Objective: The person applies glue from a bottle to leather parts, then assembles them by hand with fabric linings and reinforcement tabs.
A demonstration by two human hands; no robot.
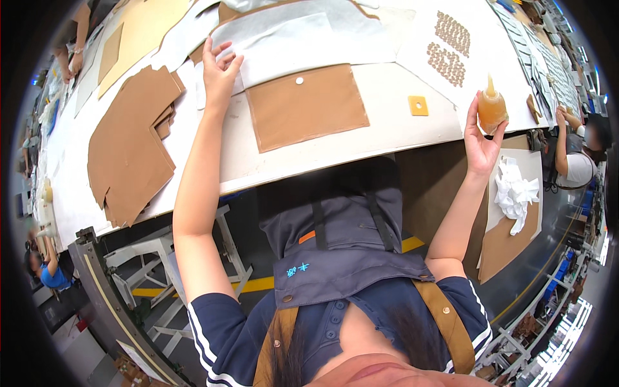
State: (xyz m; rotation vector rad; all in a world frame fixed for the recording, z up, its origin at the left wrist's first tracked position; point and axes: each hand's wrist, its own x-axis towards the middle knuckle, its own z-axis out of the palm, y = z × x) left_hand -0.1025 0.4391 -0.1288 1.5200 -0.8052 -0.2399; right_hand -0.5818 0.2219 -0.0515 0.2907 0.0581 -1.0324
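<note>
My right hand [482, 147] is closed around a squeeze bottle [492, 111] of amber liquid, likely glue, its pointed nozzle upward, at the table's front edge on the right. My left hand [221, 72] is raised with its fingers apart, holding nothing that I can see, beside a white sheet [284, 48]. To its right lies a flat brown rectangular panel [313, 113] with a small white round piece [299, 80] near its upper edge. Between the panel and the bottle sits a small yellow square with a hole in it [418, 106].
A pile of cut brown panels [129, 138] lies at the left of the white table [412, 132]. Small brown pieces [446, 64] stand in rows at the far right. Crumpled white paper [516, 187] rests below the table's right side. Other people [575, 158] work around the edges.
</note>
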